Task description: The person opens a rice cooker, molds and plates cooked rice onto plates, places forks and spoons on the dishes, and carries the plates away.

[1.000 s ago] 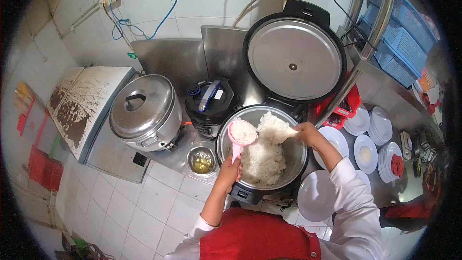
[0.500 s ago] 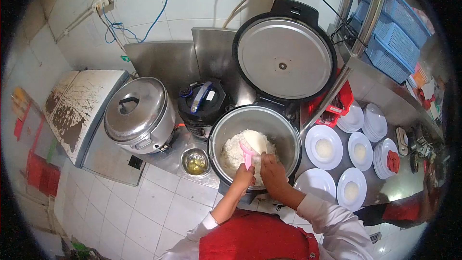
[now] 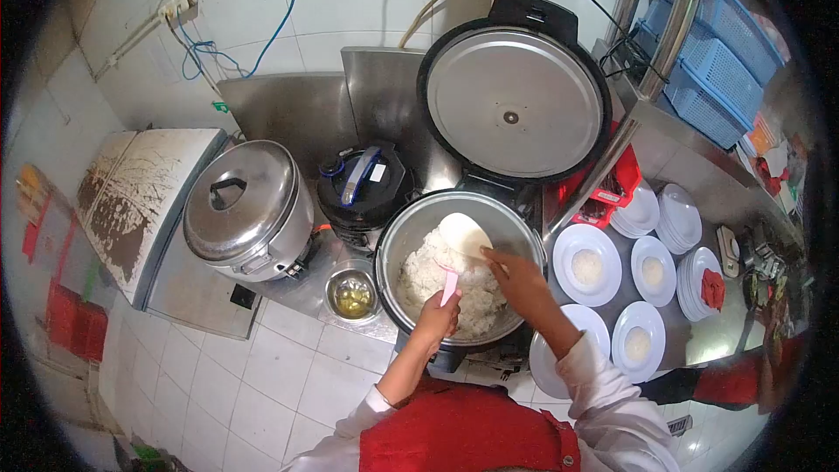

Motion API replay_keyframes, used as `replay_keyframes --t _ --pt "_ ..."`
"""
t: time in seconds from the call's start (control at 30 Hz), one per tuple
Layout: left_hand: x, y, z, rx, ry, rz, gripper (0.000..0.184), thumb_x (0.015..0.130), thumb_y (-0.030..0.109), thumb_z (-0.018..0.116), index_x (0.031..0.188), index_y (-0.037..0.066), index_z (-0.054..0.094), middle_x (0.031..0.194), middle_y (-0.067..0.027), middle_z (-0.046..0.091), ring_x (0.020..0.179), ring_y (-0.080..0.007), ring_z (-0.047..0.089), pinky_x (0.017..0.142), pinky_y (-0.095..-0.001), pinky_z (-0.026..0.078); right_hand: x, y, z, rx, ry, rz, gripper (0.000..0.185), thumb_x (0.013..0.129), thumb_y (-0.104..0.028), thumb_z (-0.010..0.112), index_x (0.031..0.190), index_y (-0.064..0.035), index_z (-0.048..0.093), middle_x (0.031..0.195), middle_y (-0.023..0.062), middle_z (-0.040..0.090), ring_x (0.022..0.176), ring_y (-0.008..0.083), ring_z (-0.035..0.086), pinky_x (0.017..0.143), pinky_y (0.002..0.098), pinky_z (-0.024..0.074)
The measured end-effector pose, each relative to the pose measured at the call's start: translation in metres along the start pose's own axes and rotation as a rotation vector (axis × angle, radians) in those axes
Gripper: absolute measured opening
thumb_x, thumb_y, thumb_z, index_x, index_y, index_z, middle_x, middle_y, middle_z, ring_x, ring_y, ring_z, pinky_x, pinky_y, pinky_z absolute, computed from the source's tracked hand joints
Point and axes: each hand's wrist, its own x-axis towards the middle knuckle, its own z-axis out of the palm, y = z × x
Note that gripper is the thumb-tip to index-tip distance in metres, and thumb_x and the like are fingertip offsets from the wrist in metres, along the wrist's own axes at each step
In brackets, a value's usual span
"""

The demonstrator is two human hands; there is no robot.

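Gripping narrow with both hands: in the left hand (image 3: 435, 319), the handle of a pink scoop (image 3: 449, 287); in the right hand (image 3: 514, 280), the handle of a pale paddle (image 3: 464, 234). Out to the right, a wide steel surface (image 3: 710, 345). Below both hands, a big rice cooker (image 3: 507, 221) with rice (image 3: 476, 308) inside, lid (image 3: 514, 105) raised behind. Off to the left, a covered steel pot (image 3: 249, 201), then a smaller black cooker (image 3: 360, 188) and a metal bowl (image 3: 351, 273) with something yellowish in it.

Done so far, judging by the right side: a portion each on the upper plate (image 3: 563, 264) nearest the big cooker, on a narrower-looking plate (image 3: 652, 246) just beside, and on a lower plate (image 3: 638, 311). Partly behind the right sleeve (image 3: 603, 385), a fourth plate (image 3: 546, 365); no telling about any portion there. Left, by the same reckoning: a good heap in the cooker, and a scoop not yet lifted clear of it.

White, moist-looking and clumped, with a broken, uneven top; heaped more toward the near left of the cooker. Scoop head mostly hidden beside the paddle blade, fill impossible to tell.
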Motion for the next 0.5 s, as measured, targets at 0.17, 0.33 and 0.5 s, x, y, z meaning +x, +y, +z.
replay_keyframes --t 0.17,0.33,0.5 --pt "0.004 0.001 -0.009 0.246 0.133 0.052 0.018 0.09 0.024 0.053 0.085 0.008 0.047 0.057 0.0035 0.042 0.042 -0.0065 0.036 0.035 -0.0227 0.027 -0.023 -0.016 0.009 0.194 -0.14 0.147 0.03 0.091 -0.023 0.049 0.113 -0.0054 0.059 0.103 0.0221 0.06 0.095 0.0373 0.058 0.083 0.0397 0.0447" --pt "-0.002 -0.008 0.001 0.397 0.122 0.143 0.015 0.088 0.021 0.054 0.088 0.006 0.05 0.056 0.0023 0.043 0.043 -0.0081 0.038 0.038 -0.0253 0.029 -0.016 -0.007 0.019 0.142 -0.13 0.243 0.029 0.091 -0.02 0.048 0.113 -0.004 0.059 0.103 0.0224 0.059 0.095 0.0387 0.057 0.083 0.04 0.0449" --pt "0.0 -0.008 -0.001 0.29 0.107 0.083 0.013 0.088 0.018 0.054 0.088 0.005 0.052 0.059 0.0009 0.047 0.044 -0.0088 0.04 0.039 -0.0252 0.03 -0.027 -0.013 0.018 0.113 -0.098 0.209 0.029 0.091 -0.019 0.048 0.112 -0.0035 0.059 0.102 0.0228 0.059 0.095 0.0391 0.057 0.082 0.04 0.0448"
